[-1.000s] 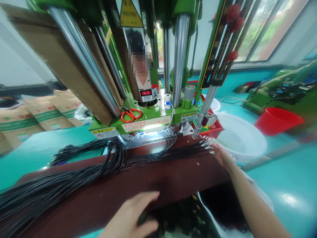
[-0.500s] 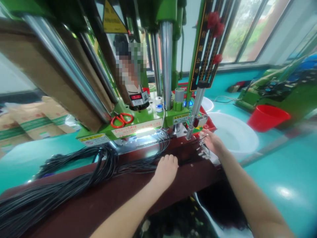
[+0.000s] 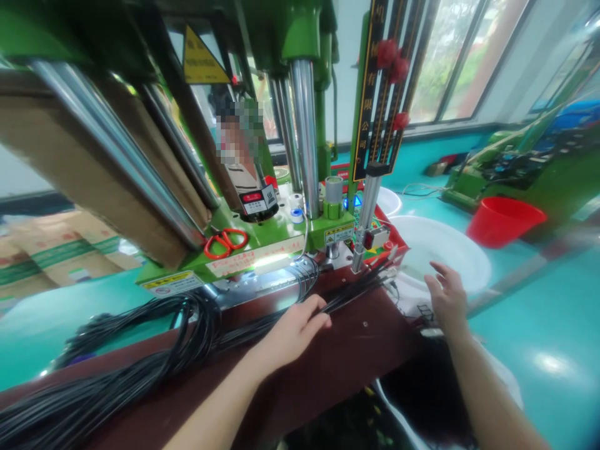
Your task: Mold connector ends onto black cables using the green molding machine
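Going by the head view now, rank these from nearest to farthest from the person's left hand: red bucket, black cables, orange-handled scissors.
1. Black cables: right at the left hand, running past its fingertips.
2. Orange-handled scissors: ahead and to the left, on the green machine.
3. Red bucket: far off to the right, beyond the white basin.

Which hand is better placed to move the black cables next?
Probably the left hand: it is right at the black cables, though its grip is unclear. The right hand looks empty and loosely open, apart from the cables, in front of the white basin.
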`<state>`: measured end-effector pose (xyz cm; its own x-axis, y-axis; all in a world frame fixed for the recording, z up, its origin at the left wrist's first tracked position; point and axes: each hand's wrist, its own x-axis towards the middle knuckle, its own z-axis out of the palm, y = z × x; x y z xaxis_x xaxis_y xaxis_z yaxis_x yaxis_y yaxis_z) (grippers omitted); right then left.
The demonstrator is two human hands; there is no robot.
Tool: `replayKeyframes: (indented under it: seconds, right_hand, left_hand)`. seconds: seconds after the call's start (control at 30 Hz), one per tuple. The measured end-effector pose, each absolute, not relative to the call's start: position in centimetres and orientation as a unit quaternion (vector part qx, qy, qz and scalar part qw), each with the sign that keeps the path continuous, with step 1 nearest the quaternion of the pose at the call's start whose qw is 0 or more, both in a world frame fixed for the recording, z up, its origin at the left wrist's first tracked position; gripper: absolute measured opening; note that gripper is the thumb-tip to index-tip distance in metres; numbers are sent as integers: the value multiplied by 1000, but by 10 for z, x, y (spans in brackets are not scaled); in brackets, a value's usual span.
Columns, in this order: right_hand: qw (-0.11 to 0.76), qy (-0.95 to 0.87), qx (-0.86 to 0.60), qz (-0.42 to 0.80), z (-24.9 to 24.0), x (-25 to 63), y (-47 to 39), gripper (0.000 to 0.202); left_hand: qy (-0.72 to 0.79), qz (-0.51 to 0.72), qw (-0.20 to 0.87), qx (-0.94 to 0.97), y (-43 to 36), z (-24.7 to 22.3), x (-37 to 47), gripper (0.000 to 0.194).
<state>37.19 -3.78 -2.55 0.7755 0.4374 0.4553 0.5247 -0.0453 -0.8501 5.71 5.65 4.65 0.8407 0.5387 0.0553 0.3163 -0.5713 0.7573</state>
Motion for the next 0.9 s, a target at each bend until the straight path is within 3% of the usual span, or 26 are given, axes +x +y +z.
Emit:
replayKeyframes:
  seconds: [0.1,0.2,0.27,0.37,0.43,0.5,0.63,0.77,0.9]
  right_hand:
    - [544,-403,-718,-160,-17,351,-60,29]
    - [549,-386,-718,-186,-9,328,-75,24]
    - [588,-369,-713,-100,-4,310,-81,19]
    - [627,-389,-640,214,-1,277,-78,20]
    - [641,-391,-516,413,2,254,-68,33]
    - [679,-350,-397,509,6,235,-55,43]
    - [711,-339,-330,520,19,223,-38,29]
    - [630,-450,-320,545,27,230,-41,29]
    - [590,-490,-362,530,29,239,-44,33]
  left_hand:
    - [251,183,342,887,58,45,59,19]
    - [271,175,340,883,58,41,61,19]
    - [277,191,344,877,57,39,61,17]
    - [272,201,373,864,55,38,59,17]
    - [266,181,401,858,50,37,57,18]
    - [258,152,420,857,42,37,54,19]
    - [245,82,463,848,27,42,47,16]
    - [228,58,514,825,23,54,56,9]
    - [194,84,602,770,25,64,87,16]
